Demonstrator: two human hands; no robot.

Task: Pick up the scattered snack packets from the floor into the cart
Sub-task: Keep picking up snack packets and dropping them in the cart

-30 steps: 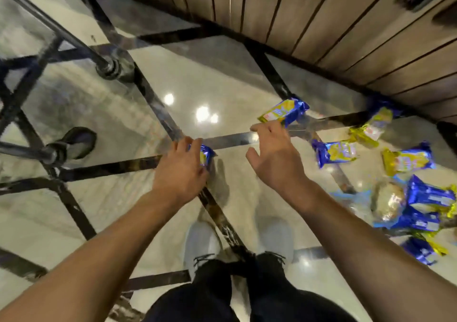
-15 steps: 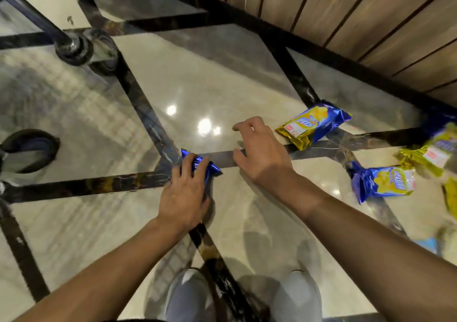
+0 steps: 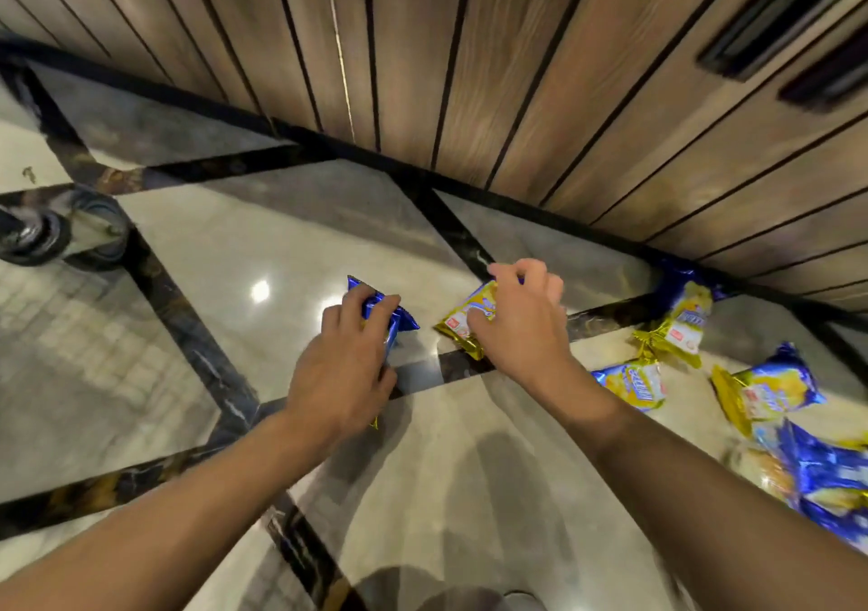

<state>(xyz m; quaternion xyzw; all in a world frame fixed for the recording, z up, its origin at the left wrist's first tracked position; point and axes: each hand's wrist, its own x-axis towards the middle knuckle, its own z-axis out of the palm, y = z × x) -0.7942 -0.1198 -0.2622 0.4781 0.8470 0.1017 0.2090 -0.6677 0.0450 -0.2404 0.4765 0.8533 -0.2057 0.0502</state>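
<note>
While both arms are stretched low over the floor [image 3: 469, 460], a blue packet [image 3: 390, 317] is gripped in the left hand [image 3: 345, 375], fingers curled round it; its long axis runs away from the person, blue crimped end pointing toward the wall [image 3: 516, 70]. A yellow packet [image 3: 467, 324], lying on the floor w/ its long axis diagonal, gold end toward the person, is pinched by the right hand [image 3: 521, 319]. More packets [image 3: 681, 324] are scattered at right. A cart wheel [image 3: 33, 239] is seen at left.
</note>
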